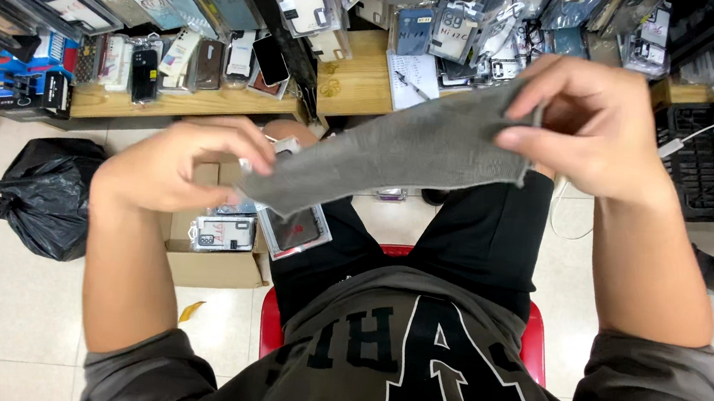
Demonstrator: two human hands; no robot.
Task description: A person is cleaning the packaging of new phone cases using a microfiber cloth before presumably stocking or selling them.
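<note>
Grey cloth stretches between both hands above the person's lap, running from about 8 o'clock up to 2 o'clock. The left hand is closed, pinching the lower end of the cloth together with a small clear packet; what is inside the packet is hard to make out, because the fingers and the cloth cover most of it. The right hand is closed too, gripping the upper end between thumb and fingers. I judge the cloth soft, light and limp: it sags a little in the middle and folds easily, so the ends or corners are the best places to hold it.

Under the cloth, at 7 o'clock, a cardboard box stands on the tiled floor with packed phone cases lying on it. A black plastic bag lies at 9 o'clock. The wooden worktop at 12 o'clock carries many more packed cases, some cut off by the frame. The red stool is mostly hidden under the person.
</note>
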